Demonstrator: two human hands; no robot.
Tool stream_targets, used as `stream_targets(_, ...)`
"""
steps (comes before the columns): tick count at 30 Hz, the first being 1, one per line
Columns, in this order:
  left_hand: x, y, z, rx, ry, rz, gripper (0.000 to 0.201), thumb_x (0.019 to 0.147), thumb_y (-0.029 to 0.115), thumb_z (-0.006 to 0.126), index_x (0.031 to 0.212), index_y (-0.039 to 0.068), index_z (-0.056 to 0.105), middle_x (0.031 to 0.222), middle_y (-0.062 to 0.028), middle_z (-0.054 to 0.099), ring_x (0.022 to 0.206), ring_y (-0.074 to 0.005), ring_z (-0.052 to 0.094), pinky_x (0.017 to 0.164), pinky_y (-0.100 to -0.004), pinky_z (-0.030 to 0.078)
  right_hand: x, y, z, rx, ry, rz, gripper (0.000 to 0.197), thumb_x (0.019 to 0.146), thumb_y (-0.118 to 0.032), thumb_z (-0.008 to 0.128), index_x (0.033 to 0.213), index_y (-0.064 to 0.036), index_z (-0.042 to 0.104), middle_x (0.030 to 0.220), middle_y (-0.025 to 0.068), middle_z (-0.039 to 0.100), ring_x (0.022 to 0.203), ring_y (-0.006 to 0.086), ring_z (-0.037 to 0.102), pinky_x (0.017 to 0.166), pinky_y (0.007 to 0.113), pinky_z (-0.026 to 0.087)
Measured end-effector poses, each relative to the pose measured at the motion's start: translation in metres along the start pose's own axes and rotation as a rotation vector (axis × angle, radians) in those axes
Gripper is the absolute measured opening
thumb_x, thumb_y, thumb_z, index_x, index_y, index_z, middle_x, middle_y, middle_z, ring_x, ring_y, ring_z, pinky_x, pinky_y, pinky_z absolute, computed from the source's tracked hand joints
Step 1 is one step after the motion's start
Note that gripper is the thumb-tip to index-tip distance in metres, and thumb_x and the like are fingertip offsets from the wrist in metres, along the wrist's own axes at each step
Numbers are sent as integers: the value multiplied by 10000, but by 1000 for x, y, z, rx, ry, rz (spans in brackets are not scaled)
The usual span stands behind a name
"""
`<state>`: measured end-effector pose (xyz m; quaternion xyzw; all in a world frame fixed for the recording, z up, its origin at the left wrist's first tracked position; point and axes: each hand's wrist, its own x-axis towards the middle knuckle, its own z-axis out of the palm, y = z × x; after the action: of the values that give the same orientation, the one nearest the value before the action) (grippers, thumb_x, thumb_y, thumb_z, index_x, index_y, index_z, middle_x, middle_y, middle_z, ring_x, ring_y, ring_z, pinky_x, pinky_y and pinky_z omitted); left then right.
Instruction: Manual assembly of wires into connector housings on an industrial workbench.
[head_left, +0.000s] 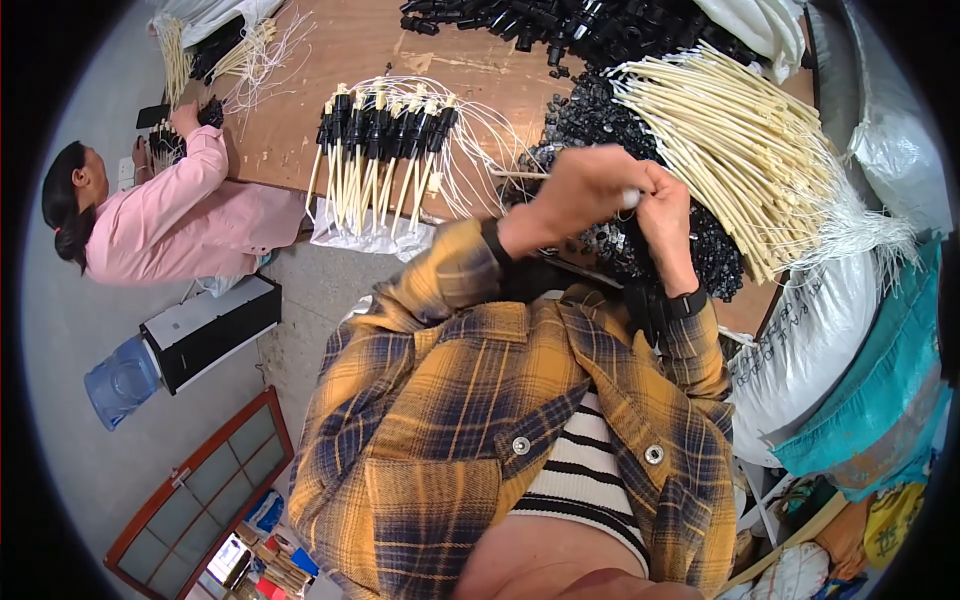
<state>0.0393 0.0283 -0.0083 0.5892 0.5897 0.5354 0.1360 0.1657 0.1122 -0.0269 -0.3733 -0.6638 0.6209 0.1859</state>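
Over the near edge of the table, my left hand (588, 187) is closed and smeared by motion. A thin cream rod (517, 174) sticks out to the left from behind it and appears to be in its grip. My right hand (665, 217) meets it with fingers pinched together; what they hold is hidden. A small white spot shows between the hands, too blurred to name. Beneath both hands spreads a heap of small black plastic pieces (715, 262). Just to the right lies a large bundle of cream rods (730, 150) with thin white wires at the near end.
Rods fitted with black sleeves (378, 140) lie in a row at the table's left, white wires trailing. Black tubular parts (560, 22) pile up at the back. A person in pink (170, 210) works at the left. White sacks (815, 345) and a teal sack (870, 385) stand at the right.
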Motion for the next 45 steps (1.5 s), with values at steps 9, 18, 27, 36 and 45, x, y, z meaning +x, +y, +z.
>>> stream_targets(9, -10, 1, -7, 1, 81, -226, 344, 693, -99, 616, 977, 77, 695, 774, 5, 636, 653, -72, 560, 587, -209, 457, -15, -15, 17, -430, 160, -219, 110, 827, -61, 598, 903, -84, 673, 701, 89, 618, 532, 185, 576, 531, 299, 456)
stream_targets(18, -9, -6, -16, -77, 97, -487, 118, 736, -42, 630, 828, 6, 686, 826, -11, 624, 672, -11, 520, 610, -163, 426, -20, -13, 15, -633, 265, -691, 123, 844, -92, 658, 965, -75, 658, 732, 68, 641, 553, 193, 607, 497, 287, 455)
stream_targets(27, -2, -1, -21, 29, -118, 26, 273, 666, 49, 662, 936, 83, 679, 860, -95, 692, 673, -251, 653, 600, -324, 540, -15, -22, -23, 1041, -268, 32, 182, 885, -14, 563, 1051, 55, 594, 640, -54, 462, 500, 4, 314, 451, 164, 259)
stream_targets(36, -8, 0, -35, 320, -221, -149, 253, 693, 71, 676, 946, 81, 681, 819, -92, 688, 742, -255, 675, 628, -344, 540, -25, -38, -15, -654, -83, -705, 245, 847, -20, 606, 1078, -35, 686, 668, -10, 558, 559, 43, 444, 527, 209, 376)
stream_targets(45, -23, 7, -49, 612, -161, 3, 101, 684, 81, 658, 749, 111, 588, 653, -47, 575, 541, -239, 593, 450, -349, 435, -19, -40, 17, -341, -36, -353, 294, 783, -111, 760, 1044, -44, 644, 715, -44, 546, 626, 38, 475, 548, 178, 375)
